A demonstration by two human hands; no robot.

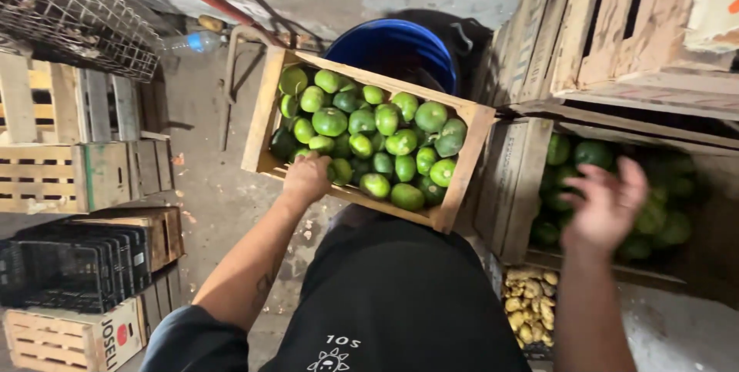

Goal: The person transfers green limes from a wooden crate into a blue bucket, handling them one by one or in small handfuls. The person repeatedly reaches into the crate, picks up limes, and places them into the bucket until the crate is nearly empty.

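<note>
Item: wooden crate (265, 114), slatted, approx. full of green citrus (369, 141); held up at centre of scene, over a blue barrel (396, 49) on its far side.

Left hand (306, 178): fingers curled and clamped on the crate's near rail, thumb side hidden.

Right hand (608, 203): blurred, fingers spread apart, holding nothing, just in front of a second crate (514, 180) of darker green fruit (596, 153) at right.

Handling (judgement): heavy w/ this load, stiff but rough-edged; fruit is firm, round, loose, so it rolls if the crate tilts. One-hand hold looks marginal; best grip is both short ends, or under the base slats.

Nearby: stacked empty crates (61, 176) at left, black plastic crate (77, 264), wire basket (77, 14) far left, box of pale knobbly roots (531, 303) (prob. ginger) near right.
</note>
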